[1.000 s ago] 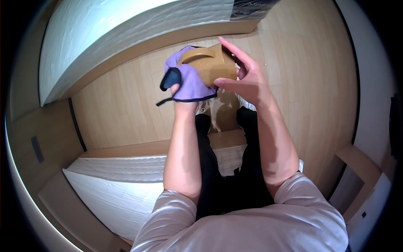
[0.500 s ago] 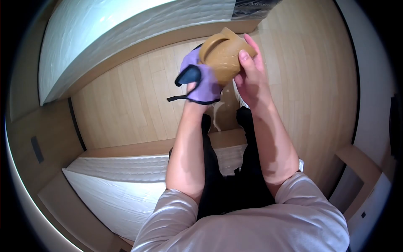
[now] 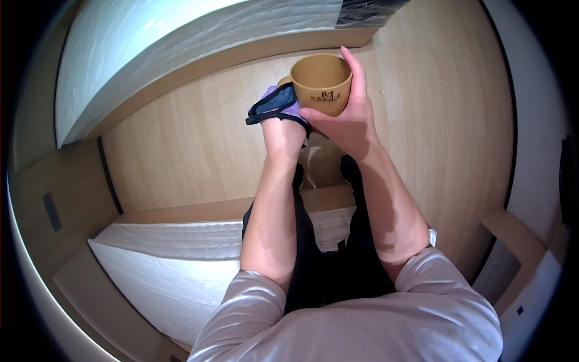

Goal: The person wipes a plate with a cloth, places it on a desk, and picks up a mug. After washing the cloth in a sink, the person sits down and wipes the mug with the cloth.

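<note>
A tan mug (image 3: 322, 99) with dark printed marks is held upright at the upper middle, its round opening showing and its handle pointing left. My right hand (image 3: 350, 117) wraps the mug's right side, thumb across the lower front and fingers behind. A purple cloth with black edging (image 3: 274, 108) lies over my left hand (image 3: 284, 128) at the mug's left side. The cloth and mug hide most of the left fingers, which are bent around the cloth against the mug.
A plastic-wrapped mattress on a wooden base (image 3: 199, 36) runs across the upper left. Another wrapped mattress (image 3: 175, 265) lies at the lower left, beside my legs. Wooden floor (image 3: 193, 145) stretches between them. A wooden frame (image 3: 512, 235) stands at the right.
The mug has turned from lying sideways to upright, so its opening and printed marks now show. The cloth has dropped from the mug's side and bunches around my left hand.
</note>
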### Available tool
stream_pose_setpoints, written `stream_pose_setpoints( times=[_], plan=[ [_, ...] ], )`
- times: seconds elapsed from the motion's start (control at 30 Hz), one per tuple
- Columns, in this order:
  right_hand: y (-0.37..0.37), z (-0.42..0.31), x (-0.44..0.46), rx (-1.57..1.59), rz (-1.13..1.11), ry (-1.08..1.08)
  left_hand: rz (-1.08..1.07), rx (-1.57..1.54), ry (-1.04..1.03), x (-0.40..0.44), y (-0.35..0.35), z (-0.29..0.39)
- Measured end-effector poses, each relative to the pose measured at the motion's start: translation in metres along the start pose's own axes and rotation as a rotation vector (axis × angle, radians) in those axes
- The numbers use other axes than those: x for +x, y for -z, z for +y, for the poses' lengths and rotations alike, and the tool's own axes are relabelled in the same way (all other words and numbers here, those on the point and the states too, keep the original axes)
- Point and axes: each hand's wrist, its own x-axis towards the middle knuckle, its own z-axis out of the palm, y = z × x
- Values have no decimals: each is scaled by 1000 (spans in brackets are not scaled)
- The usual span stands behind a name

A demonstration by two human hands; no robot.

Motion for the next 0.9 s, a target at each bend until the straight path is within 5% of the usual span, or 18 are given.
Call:
stream_pose_setpoints(
  times=[0.03, 0.1, 0.23, 0.37, 0.53, 0.6, 0.63, 0.73, 0.8, 0.9],
  plan=[
    [-1, 0, 0, 2, -6, 2, 6, 2, 1, 1, 1, 10],
    [-1, -1, 1, -117, -19, 99, 65, -241, 326, 0, 5, 37],
    [7, -4, 7, -101, -122, 5, 25, 338, 168, -2, 14, 24],
    [19, -3, 9, 96, -194, -260, -17, 253, -163, -2, 13, 15],
    [29, 1, 13, 71, -232, -356, -85, 19, -46, -9, 10, 7],
    [33, 5, 15, 161, -229, -396, -138, -179, 232, -11, 12, 13],
    [33, 3, 15, 161, -228, -396, -151, -235, 124, -9, 12, 7],
    [31, -7, 14, 112, -226, -433, -85, -111, 92, -8, 11, 1],
    [30, -11, 13, 3, -267, -408, -82, 88, 259, -7, 7, 11],
    [33, -9, 14, -95, -398, -434, -56, -6, 248, -5, 6, 9]
  ],
)
